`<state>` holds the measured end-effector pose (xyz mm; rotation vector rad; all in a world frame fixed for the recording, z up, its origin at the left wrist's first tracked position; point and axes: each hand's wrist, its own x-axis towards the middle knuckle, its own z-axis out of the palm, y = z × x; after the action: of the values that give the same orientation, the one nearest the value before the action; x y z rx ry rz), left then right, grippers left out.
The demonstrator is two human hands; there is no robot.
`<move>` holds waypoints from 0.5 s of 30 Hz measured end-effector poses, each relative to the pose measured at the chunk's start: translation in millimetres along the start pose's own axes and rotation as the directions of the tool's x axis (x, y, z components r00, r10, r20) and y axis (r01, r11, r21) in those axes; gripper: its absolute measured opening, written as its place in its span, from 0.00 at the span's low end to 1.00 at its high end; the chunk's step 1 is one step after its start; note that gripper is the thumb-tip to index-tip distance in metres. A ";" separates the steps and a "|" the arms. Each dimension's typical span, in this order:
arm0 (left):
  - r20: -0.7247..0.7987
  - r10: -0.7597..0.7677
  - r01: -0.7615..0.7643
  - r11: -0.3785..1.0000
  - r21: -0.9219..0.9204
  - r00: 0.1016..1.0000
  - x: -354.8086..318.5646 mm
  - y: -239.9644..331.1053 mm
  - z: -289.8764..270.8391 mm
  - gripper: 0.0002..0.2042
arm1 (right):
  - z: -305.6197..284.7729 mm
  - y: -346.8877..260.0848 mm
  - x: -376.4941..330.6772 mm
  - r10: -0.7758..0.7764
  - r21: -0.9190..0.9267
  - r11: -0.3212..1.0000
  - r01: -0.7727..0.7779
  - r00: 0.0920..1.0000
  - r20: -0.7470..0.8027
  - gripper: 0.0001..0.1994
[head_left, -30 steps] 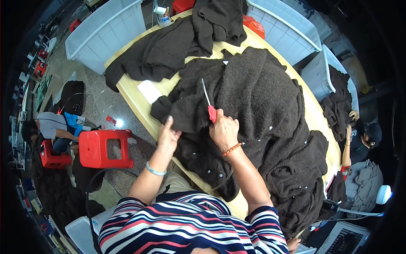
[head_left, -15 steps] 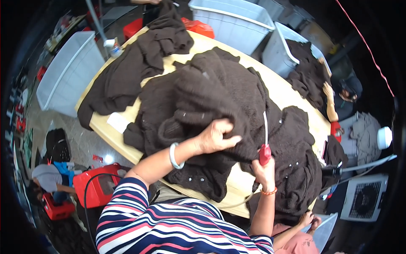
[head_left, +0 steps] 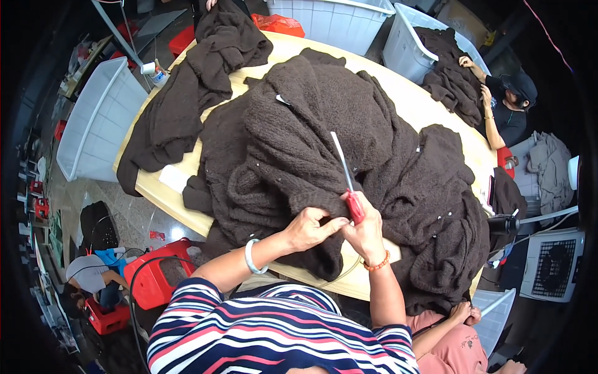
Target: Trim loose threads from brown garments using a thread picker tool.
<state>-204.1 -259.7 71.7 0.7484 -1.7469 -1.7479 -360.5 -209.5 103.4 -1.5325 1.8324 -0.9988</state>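
A large brown knit garment [head_left: 311, 124] lies heaped in front of me, with folds and small white specks on it. At its near edge my left hand [head_left: 309, 229], with a pale bangle on the wrist, pinches the knit. My right hand [head_left: 364, 227], wearing an orange bead bracelet, grips a red-handled tool [head_left: 355, 207] with a long, thin metal tube that points up and away over the cloth. A pale hose [head_left: 349, 269] curves below that hand; where it joins the tool is hidden. The hands nearly touch at the thumb.
Under the garments is a light wooden table [head_left: 349, 288]. More brown knitwear [head_left: 180, 106] lies left, and another pile [head_left: 442, 249] right. White bins [head_left: 333, 25] stand beyond. A co-worker [head_left: 507, 109] handles garments at far right; another's hands [head_left: 464, 313] are at near right. A red stool [head_left: 161, 274] stands left.
My right hand has brought the tool left and up, close to the left hand. The left hand has moved slightly down and closed on the knit edge. The raised cloth has settled lower.
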 end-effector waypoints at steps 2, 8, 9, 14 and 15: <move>-0.094 -0.013 -0.007 0.979 -0.206 0.996 -14.8 -7.3 -9.2 0.10 | 8.3 -13.1 3.9 -0.046 0.059 0.997 0.044 0.998 0.040 0.15; -0.156 -0.250 -0.031 0.441 -0.897 0.956 -16.4 -23.5 -65.0 0.35 | 7.8 -44.4 14.6 -0.022 0.305 0.952 -0.002 0.997 0.076 0.15; -0.242 -0.392 -0.081 0.385 -0.919 0.888 -11.0 -23.9 -70.2 0.35 | 2.7 -49.6 16.1 -0.058 0.315 0.949 0.026 0.994 0.093 0.16; -0.494 -0.207 -0.336 0.515 -0.789 0.844 30.5 23.7 -127.9 0.25 | -11.1 -72.8 9.2 -0.242 0.287 0.934 0.213 0.968 0.068 0.16; -0.498 -0.191 -0.339 0.528 -0.779 0.846 43.3 33.0 -146.5 0.22 | -10.4 -73.2 9.2 -0.250 0.288 0.932 0.222 0.966 0.063 0.16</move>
<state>-128.4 -392.4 104.7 0.5793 -0.3790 -1.7970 -328.7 -222.0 169.6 -1.6186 1.3925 -1.2114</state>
